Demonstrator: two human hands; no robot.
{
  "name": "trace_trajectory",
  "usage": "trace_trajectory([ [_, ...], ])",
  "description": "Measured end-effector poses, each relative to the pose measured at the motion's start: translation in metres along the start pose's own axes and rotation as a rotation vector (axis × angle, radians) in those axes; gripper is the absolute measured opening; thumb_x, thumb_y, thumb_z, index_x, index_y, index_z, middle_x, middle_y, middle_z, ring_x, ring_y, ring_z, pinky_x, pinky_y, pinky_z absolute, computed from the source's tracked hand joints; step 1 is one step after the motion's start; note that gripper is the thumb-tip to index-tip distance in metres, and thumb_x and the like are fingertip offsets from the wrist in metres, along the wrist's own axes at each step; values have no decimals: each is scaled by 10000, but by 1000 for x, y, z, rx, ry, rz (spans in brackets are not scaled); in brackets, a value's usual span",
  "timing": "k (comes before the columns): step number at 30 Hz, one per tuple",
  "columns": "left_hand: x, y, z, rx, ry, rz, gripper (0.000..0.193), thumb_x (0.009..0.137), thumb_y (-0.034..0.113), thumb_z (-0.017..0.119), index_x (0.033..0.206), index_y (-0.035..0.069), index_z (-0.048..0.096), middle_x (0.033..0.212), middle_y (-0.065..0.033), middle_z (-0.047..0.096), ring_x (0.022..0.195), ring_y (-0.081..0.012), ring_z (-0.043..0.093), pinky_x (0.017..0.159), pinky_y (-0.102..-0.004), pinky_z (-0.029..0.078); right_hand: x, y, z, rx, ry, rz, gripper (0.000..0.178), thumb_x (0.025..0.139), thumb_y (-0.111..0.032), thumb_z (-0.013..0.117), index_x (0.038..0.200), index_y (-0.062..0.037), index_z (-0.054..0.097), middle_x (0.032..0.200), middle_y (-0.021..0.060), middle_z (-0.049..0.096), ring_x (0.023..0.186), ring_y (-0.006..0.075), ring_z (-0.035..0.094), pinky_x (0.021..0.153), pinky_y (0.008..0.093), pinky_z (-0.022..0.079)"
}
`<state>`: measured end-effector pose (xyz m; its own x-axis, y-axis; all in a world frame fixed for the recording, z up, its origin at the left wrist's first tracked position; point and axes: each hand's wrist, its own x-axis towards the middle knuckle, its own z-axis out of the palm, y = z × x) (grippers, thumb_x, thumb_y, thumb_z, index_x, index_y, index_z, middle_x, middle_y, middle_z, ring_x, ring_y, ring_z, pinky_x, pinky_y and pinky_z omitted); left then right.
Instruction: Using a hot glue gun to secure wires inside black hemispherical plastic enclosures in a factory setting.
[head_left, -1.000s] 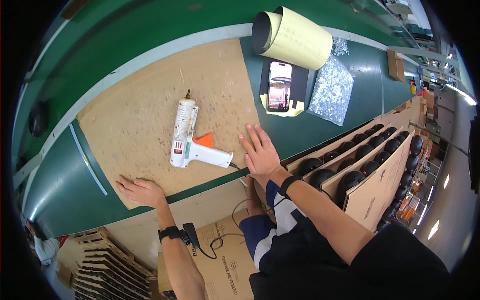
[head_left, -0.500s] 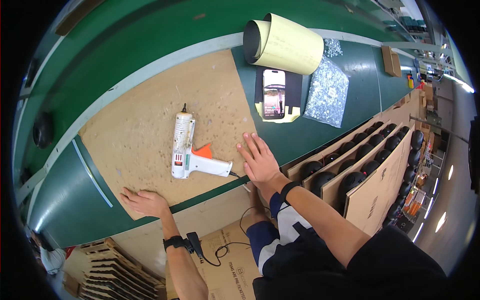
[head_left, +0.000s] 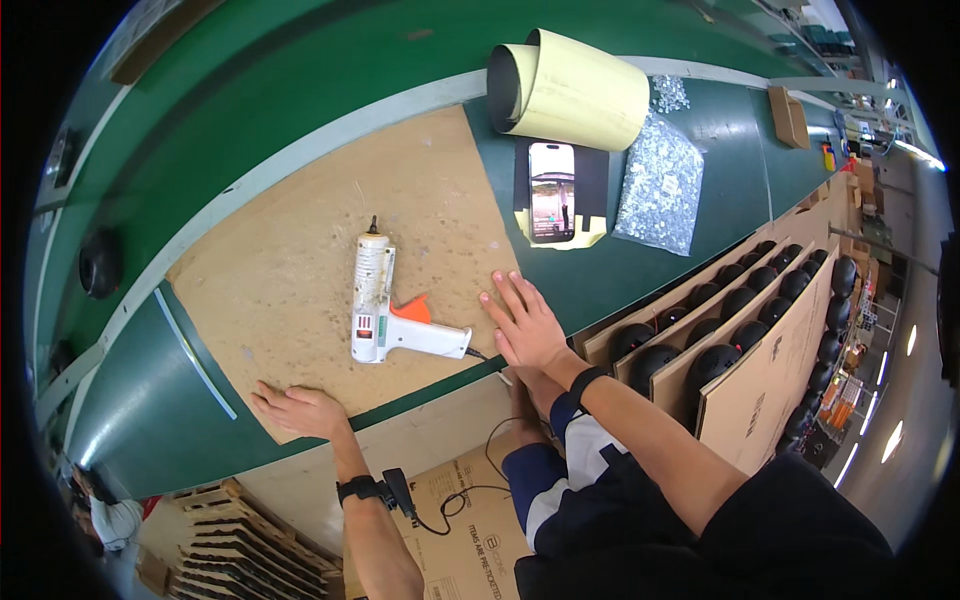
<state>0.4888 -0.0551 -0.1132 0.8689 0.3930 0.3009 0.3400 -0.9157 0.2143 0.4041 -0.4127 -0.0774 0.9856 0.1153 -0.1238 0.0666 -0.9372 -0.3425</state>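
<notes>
Resting left hand: open, palm down and holding nothing, on the cardboard sheet, to the left of the glue gun and nearer the person than it

Right hand: open and empty too, fingers spread across the sheet's right edge, to the right of the glue gun and near its handle end, but apart from it

Glue gun: white, lying on its side on the sheet between the hands, touched by neither; its nozzle points to the far side, its orange trigger faces right

Change: over the last second the view has shifted a little, while both hands and the glue gun have kept their places on the sheet

Meaning: with neither hand closed on the glue gun, the work looks to be at a standstill

Pale strip: on the green bench, left of the glue gun, off the sheet

Phone: right of the glue gun and farther off, screen lit, on black and yellow pieces

Yellow roll: beyond the phone, to the far right of the glue gun

Clear bag: full of small silvery bits, farther right of the glue gun than the phone

Dark round things: well right of the glue gun, between cardboard dividers beside the bench
</notes>
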Motion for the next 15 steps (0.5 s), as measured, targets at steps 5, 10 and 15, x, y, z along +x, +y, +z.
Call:
trace_trajectory([
  [5, -1, 4, -1, 1, -8, 8, 515, 1017, 287, 361, 1459, 34, 438, 1532, -243, 364, 1402, -406, 360, 1119, -531, 295, -2, 3, -1, -14, -13, 16, 597, 876, -244, 546, 1456, -132, 462, 1580, 189, 298, 1442, 396, 287, 1176, 498, 283],
  [10, -2, 6, -2, 4, -4, 4, 518, 1026, 306, 343, 1457, 36, 442, 1532, -238, 368, 1400, -405, 363, 1114, -525, 301, -2, 4, 0, -12, 13, 0, 601, 868, -243, 553, 1453, -134, 465, 1575, 184, 307, 1434, 400, 294, 1174, 502, 285],
  [15, -1, 4, -2, 5, -4, 9, 522, 1033, 320, 334, 1459, 37, 440, 1529, -239, 372, 1395, -407, 369, 1112, -521, 305, -1, 3, 0, -1, 17, 1, 596, 868, -240, 551, 1449, -135, 469, 1572, 182, 312, 1434, 397, 297, 1175, 499, 284],
])
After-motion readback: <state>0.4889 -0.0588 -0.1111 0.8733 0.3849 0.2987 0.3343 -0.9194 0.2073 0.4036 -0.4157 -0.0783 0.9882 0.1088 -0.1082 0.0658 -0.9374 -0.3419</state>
